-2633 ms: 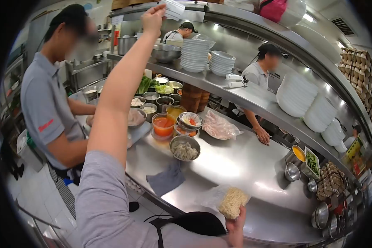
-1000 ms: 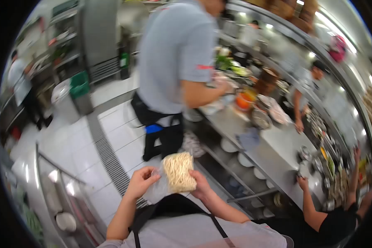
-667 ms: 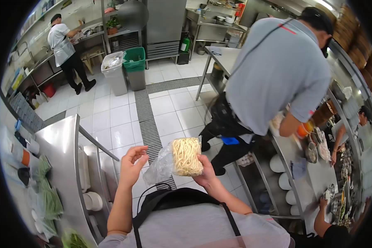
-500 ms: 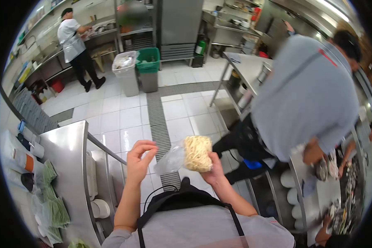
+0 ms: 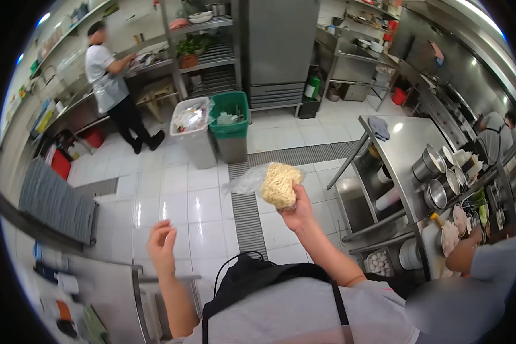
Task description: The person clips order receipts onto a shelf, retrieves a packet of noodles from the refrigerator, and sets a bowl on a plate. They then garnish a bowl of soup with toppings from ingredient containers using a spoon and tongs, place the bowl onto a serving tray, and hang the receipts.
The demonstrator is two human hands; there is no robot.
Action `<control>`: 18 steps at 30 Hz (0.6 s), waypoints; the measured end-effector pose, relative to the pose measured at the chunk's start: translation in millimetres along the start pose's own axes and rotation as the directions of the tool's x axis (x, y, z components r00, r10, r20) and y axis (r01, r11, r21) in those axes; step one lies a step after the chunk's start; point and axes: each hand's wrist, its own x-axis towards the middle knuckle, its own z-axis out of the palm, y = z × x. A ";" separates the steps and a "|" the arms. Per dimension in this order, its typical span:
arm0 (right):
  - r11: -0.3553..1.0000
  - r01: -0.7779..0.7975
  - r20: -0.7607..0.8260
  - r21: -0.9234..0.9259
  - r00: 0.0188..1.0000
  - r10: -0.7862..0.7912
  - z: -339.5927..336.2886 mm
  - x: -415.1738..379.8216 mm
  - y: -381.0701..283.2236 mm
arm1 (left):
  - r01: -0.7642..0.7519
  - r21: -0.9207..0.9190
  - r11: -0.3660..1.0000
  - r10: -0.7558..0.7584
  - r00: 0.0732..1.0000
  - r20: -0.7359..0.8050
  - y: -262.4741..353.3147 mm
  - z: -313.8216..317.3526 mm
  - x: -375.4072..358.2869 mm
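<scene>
Over the tiled floor (image 5: pixel 206 229): one block of noodles (image 5: pixel 276 186) in a clear bag, held up ahead of your black apron (image 5: pixel 241 286), with the drain grate (image 5: pixel 248 226) running on the floor beneath.
Block, long axis: looks nearly as wide as long from this angle, so its long axis cannot be told; the loose bag end (image 5: pixel 243 182) trails from it towards your left side.
Nearer hand: your right hand (image 5: pixel 299 215), touching the block at its lower right corner; the block lies just beyond these fingers, on their inner side.
Right hand, state: closed on the block, thumb laid over the near face, other fingers mostly hidden behind.
Right arm: reaching forward and slightly inward, wrist below the block.
Left hand (image 5: pixel 162 246): nothing held; fingers loosely curled and parted from the palm, apart from both block and bag, which lie ahead and to its right.
Left arm: forearm raised, fingertips pointing forward.
Surroundings: grey bin (image 5: pixel 198 146) and green bin (image 5: pixel 233 140) side by side beyond the block; steel table (image 5: pixel 410 143) to the right; a co-worker (image 5: pixel 106 74) at the far left counter.
</scene>
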 end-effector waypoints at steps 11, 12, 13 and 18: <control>0.922 0.376 -0.361 0.096 0.876 -0.320 -42.0 147.5 -90.7 | 0.011 -0.032 0.999 0.004 0.902 0.432 -68.5 176.3 282.9; 0.890 0.449 -0.447 0.072 0.813 -0.374 -51.0 148.0 -101.6 | -0.025 -0.054 0.998 0.051 0.834 0.549 -63.6 204.8 301.5; 0.858 0.511 -0.528 0.041 0.741 -0.416 -62.4 147.3 -112.9 | -0.054 -0.079 0.995 0.093 0.753 0.652 -57.9 234.1 315.6; 0.730 0.684 -0.769 -0.018 0.458 -0.447 -159.8 152.8 -198.7 | 0.092 -0.252 0.963 0.169 0.521 0.837 -45.7 364.4 334.2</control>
